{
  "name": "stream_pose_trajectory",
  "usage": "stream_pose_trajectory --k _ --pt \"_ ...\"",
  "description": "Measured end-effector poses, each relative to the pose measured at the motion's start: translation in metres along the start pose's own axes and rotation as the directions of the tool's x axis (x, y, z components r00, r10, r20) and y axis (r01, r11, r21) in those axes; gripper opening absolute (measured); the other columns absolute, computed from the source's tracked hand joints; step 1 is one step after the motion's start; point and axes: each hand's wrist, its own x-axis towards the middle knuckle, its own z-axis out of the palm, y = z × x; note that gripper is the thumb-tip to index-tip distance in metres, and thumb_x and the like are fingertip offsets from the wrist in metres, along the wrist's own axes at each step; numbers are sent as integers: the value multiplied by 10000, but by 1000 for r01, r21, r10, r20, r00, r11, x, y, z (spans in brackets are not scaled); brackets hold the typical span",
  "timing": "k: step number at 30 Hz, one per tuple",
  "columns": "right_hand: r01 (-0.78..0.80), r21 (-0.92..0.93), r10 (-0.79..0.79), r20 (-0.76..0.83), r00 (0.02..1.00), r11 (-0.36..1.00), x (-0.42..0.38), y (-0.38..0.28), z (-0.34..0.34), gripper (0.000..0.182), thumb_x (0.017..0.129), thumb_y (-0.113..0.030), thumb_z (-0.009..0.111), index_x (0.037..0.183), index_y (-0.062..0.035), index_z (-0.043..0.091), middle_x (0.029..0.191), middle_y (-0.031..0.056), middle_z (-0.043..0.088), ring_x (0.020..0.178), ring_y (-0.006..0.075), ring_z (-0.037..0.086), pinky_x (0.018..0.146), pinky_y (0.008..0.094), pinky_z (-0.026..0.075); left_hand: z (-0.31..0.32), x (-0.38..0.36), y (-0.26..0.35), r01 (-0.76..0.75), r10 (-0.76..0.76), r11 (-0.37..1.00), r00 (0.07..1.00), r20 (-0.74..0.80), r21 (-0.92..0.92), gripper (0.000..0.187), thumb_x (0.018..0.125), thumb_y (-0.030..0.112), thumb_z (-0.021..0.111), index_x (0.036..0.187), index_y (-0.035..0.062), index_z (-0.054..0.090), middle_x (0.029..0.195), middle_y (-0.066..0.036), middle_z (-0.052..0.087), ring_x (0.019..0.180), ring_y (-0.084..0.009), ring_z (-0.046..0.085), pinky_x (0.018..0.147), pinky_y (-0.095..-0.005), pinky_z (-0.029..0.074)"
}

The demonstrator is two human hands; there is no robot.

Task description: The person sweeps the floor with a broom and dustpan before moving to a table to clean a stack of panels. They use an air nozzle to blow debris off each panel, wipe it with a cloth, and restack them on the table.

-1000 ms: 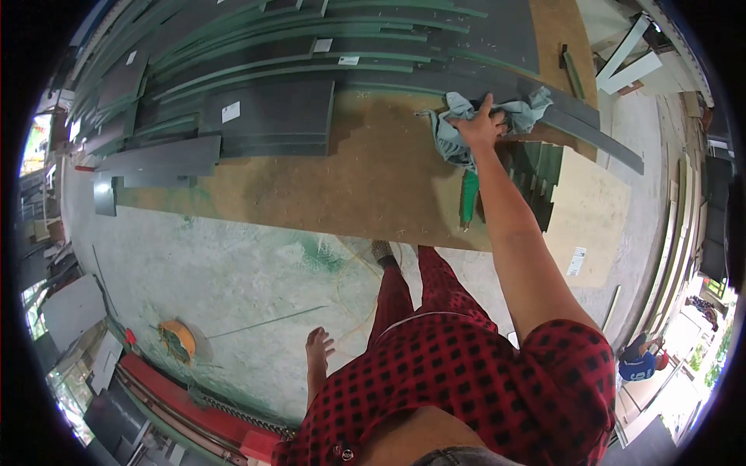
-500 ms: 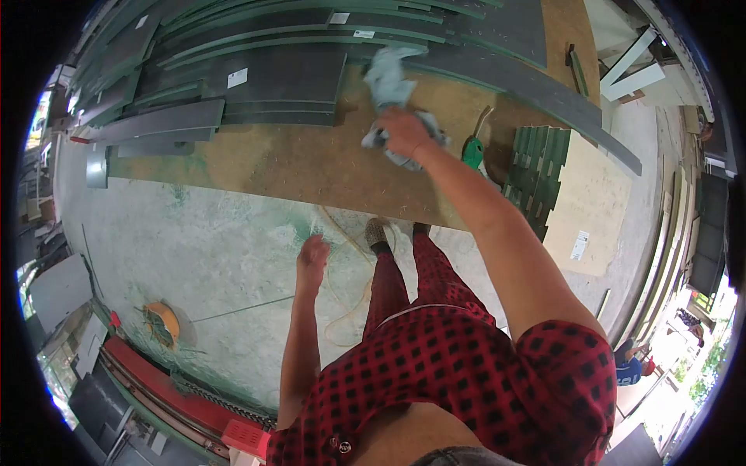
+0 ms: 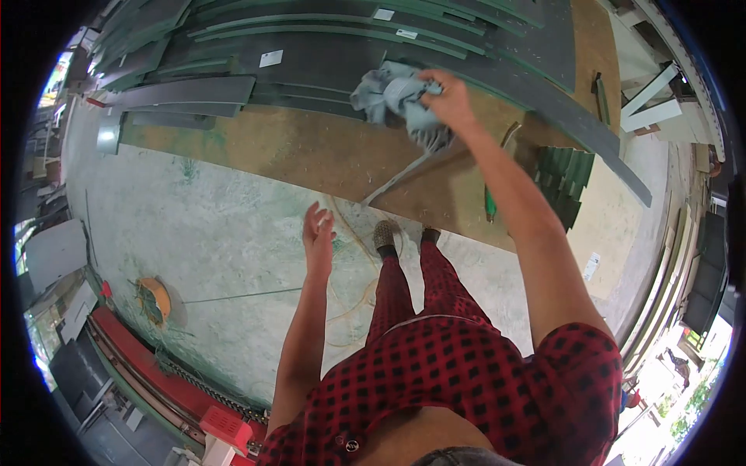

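My right hand (image 3: pixel 449 99) is closed on a crumpled grey-blue cloth (image 3: pixel 404 97), held above the brown board surface (image 3: pixel 311 147). A long thin strip of the cloth trails down toward the board's near edge. Over the concrete floor, my left hand (image 3: pixel 317 225) hangs in the air with its fingers apart and nothing in them. Beyond the cloth lie long dark grey-green panels (image 3: pixel 311 66), some with white labels. A tool with a green handle (image 3: pixel 490 203) rests right of the cloth, partly behind my right forearm.
A stack of short dark green pieces (image 3: pixel 565 182) sits on the board at the right, next to a pale sheet (image 3: pixel 610 241). An orange reel (image 3: pixel 154 301) stands on the floor at left. A hose (image 3: pixel 353 233) snakes near my feet. Red machinery (image 3: pixel 140 353) runs along the lower left.
My right hand has raised the cloth from the board, and a strip now dangles from it. My left hand's fingers have spread. The view has shifted slightly.
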Motion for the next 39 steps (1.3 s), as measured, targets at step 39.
stream_pose_trajectory --k 39 --pt "-375 -714 362 -181 915 592 -15 59 3 631 741 -363 667 1310 -211 441 1335 90 436 1194 377 416 945 461 389 -25 -33 -49 107 -146 974 971 -188 -201 592 899 323 549 1389 151 266 1205 -87 471 1009 -230 537 739 -360 464"
